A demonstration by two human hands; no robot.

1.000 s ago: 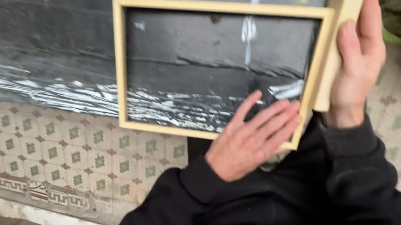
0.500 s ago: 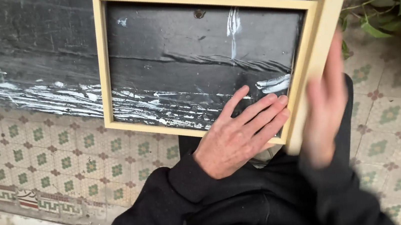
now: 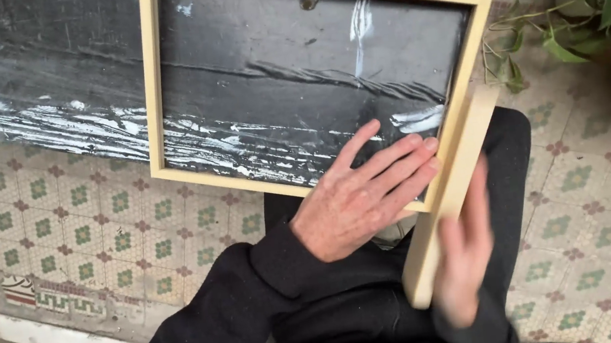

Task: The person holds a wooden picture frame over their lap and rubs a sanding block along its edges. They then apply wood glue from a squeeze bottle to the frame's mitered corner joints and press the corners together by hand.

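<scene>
A: Where does the wooden frame (image 3: pixel 158 89) sit?

B: Propped on the person's lap, tilted up toward the camera, pale wood around a black panel (image 3: pixel 288 81) streaked with white. Below it is patterned tile floor (image 3: pixel 59 230); to the frame's upper right, a leafy plant (image 3: pixel 593 1).

A: And the 2 hands?

B: The left hand (image 3: pixel 359 200) lies flat on the panel at the frame's lower right corner, fingers spread and straight. It presses; it grasps nothing. The right hand (image 3: pixel 464 253) is blurred, just beside that same corner, against a loose wooden strip (image 3: pixel 450 193) that runs along the frame's right edge. The fingers seem extended along the strip, but I cannot tell whether they close around it.

A: What could go wrong?

B: I'd judge 2 risks. The frame rests only on the lap under a flat palm, so a shove from the right could slide it off toward the tiles. And if the strip is merely pushed rather than gripped, it could slip past the corner and drop, or pinch the left fingertips (image 3: pixel 425 146) lying close to that edge.
</scene>
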